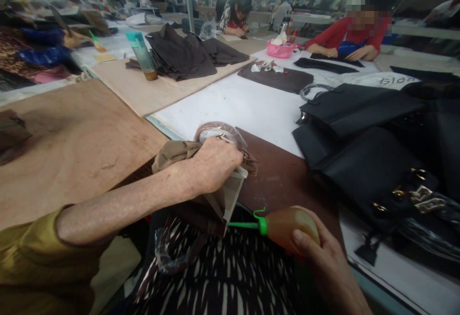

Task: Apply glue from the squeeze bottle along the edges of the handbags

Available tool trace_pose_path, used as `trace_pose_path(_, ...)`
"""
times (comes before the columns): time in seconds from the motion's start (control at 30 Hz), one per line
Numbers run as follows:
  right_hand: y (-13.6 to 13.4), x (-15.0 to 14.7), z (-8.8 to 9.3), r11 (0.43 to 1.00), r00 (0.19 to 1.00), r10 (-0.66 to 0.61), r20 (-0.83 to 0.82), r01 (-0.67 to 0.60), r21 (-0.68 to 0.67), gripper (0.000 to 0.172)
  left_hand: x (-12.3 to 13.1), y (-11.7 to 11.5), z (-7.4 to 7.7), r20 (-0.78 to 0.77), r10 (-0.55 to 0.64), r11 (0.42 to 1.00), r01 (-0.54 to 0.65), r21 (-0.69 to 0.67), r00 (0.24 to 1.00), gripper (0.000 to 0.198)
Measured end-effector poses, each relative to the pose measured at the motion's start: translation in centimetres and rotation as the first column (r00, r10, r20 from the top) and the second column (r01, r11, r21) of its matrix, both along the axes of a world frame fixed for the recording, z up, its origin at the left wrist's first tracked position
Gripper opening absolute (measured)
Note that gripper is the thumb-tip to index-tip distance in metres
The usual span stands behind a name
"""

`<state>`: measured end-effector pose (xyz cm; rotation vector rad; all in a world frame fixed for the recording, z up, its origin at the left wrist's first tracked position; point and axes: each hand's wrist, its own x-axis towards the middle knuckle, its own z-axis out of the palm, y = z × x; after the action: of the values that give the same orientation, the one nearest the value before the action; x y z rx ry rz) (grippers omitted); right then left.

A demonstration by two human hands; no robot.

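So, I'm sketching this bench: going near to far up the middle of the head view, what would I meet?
First the squeeze bottle in the right hand → left hand on the tan bag → dark brown panel → pink basket.

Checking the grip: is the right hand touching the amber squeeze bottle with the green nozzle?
Touching. The head view shows fingers of the right hand wrapped around the amber squeeze bottle.

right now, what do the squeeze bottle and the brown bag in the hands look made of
The squeeze bottle in the right hand looks like soft translucent plastic: amber body, glossy green nozzle. The brown bag under the left hand: likely leather or faux leather, smooth matte surface.
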<state>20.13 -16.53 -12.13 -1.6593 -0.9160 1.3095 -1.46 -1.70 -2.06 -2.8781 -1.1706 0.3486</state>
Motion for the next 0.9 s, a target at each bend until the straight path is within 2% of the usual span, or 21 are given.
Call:
trace_pose_path(0.13,-0.3,-0.4,-0.4,0.998,0.996,-0.044,-0.078,0.040,-0.053,0.054,-0.1,-0.1,-0.1,-0.008,-0.011,1.000,0.011,0.013,1.000,0.018)
trace_pose_path(0.3,-0.3,-1.1,-0.3,0.993,0.988,-0.099,-0.119,0.091,-0.075,0.051,0.1,-0.1,0.4,-0.005,0.015,0.999,-0.015,-0.038,1.000,0.022)
trace_pose_path(0.47,-0.5,-1.3,-0.1,0.997,0.986,-0.024,-0.164,0.012,-0.072,0.047,0.1,0.0,0.1,0.002,-0.001,1.000,0.001,-0.022,1.000,0.019)
trace_pose_path(0.67,-0.7,-1.5,0.4,0.995,0.992,-0.006,-0.125,-0.006,-0.098,0.048,-0.2,0.1,-0.5,0.032,0.007,1.000,-0.007,-0.009,0.999,0.016)
trace_pose_path(0.8,-0.5,-1.6,0.7,0.994,0.994,-0.057,-0.094,0.047,-0.102,0.048,-0.1,0.0,-0.3,0.026,-0.003,1.000,0.003,-0.001,1.000,0.018)
trace_pose_path(0.9,-0.5,-1.6,1.1,0.996,0.998,-0.024,-0.054,0.019,-0.088,0.050,-0.1,-0.1,-0.1,0.011,-0.012,1.000,0.012,0.010,1.000,0.018)
